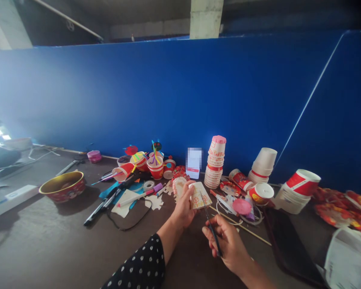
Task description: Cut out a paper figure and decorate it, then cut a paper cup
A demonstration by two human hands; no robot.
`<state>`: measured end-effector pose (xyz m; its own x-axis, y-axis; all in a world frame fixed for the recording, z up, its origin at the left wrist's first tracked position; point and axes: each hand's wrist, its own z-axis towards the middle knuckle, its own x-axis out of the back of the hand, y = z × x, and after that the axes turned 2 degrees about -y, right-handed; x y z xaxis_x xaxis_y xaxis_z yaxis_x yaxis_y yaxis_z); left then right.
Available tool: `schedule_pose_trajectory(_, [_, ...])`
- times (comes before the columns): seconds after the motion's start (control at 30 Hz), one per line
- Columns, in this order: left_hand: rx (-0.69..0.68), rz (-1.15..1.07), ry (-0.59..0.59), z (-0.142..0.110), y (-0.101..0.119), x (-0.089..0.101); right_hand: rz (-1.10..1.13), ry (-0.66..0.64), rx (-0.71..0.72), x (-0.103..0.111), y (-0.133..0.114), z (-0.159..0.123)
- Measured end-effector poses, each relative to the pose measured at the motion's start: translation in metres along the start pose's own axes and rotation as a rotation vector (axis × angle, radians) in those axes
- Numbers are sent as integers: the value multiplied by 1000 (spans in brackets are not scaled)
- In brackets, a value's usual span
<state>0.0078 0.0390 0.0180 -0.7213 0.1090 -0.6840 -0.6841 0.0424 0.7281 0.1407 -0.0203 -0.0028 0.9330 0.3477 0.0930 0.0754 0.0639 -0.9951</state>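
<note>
While left hand (pixel 183 206) pinches red-printed paper scrap (pixel 200 195), right hand (pixel 228 245) clenches slim black scissors (pixel 212 228), tips just beside scrap edge, steady hold.

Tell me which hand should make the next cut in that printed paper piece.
The right hand looks better placed: its fingers hold the dark scissors, with the tips beside the printed paper piece. The left hand grips that piece, so it seems best kept steadying it.
</note>
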Motion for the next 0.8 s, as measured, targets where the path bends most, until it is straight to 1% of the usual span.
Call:
schedule_pose_trajectory(0.1, [-12, 8, 7, 1, -1, 0, 11, 0, -16, 0, 0, 0])
schedule_pose_trajectory(0.23, [-7, 12, 16, 1, -1, -1, 10, 1, 1, 0, 0, -1])
schedule_pose_trajectory(0.53, [23, 20, -39, -4, -1, -3, 14, 17, -1, 1, 1, -1])
schedule_pose_trajectory(0.7, [-6, 7, -95, -6, -2, -5, 16, 24, 7, 2, 0, -2])
schedule_pose_trajectory(0.8, [1, 32, -99, -7, -1, -7, 22, 29, 9, 1, 0, -2])
